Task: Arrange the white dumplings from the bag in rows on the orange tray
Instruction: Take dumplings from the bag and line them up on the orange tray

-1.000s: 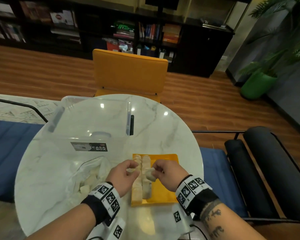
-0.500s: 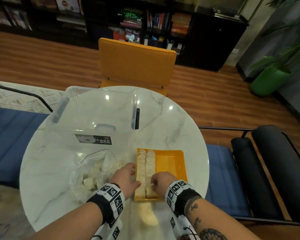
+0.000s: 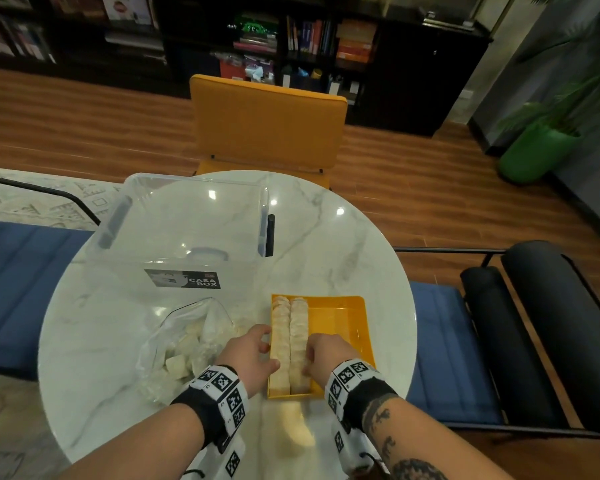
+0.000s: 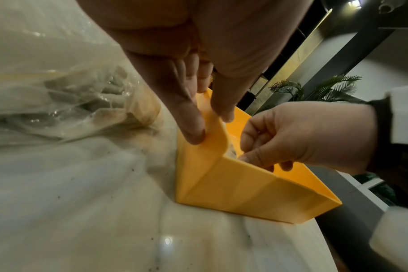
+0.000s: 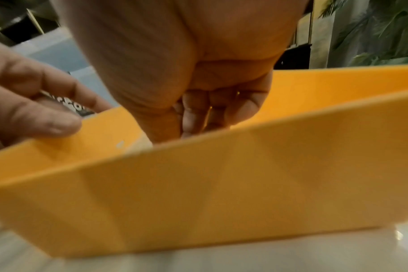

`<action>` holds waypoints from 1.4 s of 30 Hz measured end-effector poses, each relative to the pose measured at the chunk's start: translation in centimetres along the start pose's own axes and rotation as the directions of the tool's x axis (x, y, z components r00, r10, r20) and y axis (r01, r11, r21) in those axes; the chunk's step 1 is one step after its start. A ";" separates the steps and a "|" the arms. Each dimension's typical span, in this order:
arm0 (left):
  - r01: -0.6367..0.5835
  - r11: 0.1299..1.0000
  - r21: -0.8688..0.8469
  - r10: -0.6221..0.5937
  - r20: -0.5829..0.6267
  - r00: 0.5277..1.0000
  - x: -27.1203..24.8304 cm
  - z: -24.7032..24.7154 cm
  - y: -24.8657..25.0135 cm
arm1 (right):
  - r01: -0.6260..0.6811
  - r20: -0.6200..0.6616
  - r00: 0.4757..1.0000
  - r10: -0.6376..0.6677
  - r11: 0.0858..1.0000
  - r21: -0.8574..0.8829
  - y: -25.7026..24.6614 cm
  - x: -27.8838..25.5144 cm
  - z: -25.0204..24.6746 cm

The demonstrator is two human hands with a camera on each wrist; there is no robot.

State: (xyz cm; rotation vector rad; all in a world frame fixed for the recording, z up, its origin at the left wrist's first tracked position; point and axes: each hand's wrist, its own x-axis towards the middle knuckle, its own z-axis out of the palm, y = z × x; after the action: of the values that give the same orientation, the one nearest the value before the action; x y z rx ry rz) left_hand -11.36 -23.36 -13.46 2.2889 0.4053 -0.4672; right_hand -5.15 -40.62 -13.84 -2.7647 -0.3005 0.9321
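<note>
The orange tray (image 3: 340, 327) lies on the marble table, and two rows of white dumplings (image 3: 280, 341) run along its left side. My left hand (image 3: 267, 346) pinches the tray's left wall; in the left wrist view one digit of that hand (image 4: 210, 127) is outside the wall and one is over the rim. My right hand (image 3: 307, 358) reaches into the near end of the tray (image 5: 221, 184), with curled fingertips pinching the nearest dumpling (image 5: 140, 145) of the right row. A clear plastic bag (image 3: 184, 344) with several more dumplings lies left of the tray.
A clear lidless storage box (image 3: 187, 237) stands behind the bag. An orange chair (image 3: 267, 123) is at the table's far side, with blue seats left and right. The tray's right half (image 3: 347, 341) is bare. The table's front edge is close under my wrists.
My right hand has come down with a dumpling from above the rows to the near end of the right row. The left hand has moved to the tray's left wall.
</note>
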 end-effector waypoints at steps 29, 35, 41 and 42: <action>0.058 0.943 0.327 -0.056 -0.017 0.998 -1.3 -9.3 -8.6 | -0.009 -0.050 0.999 0.002 0.990 -0.143 2.0 -6.4 5.7; 0.055 0.888 0.457 -0.094 0.063 0.994 -0.3 -5.0 -9.0 | -0.029 -0.049 0.999 0.023 0.992 -0.126 1.8 -6.1 5.7; 0.020 0.820 0.572 -0.049 0.035 0.998 -0.1 -4.2 -9.3 | -0.022 -0.048 0.999 0.016 0.992 -0.120 1.9 -6.0 5.8; 0.020 0.840 0.542 -0.037 0.021 0.999 -0.1 -4.4 -9.3 | -0.017 -0.052 0.999 0.011 0.993 -0.117 1.9 -6.0 5.7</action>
State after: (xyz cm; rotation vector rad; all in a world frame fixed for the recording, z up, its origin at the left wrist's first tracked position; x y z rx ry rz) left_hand -14.42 -13.90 -16.29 2.8221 0.3179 -0.7040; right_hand -13.09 -43.24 -15.37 -2.8958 -0.3385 0.8716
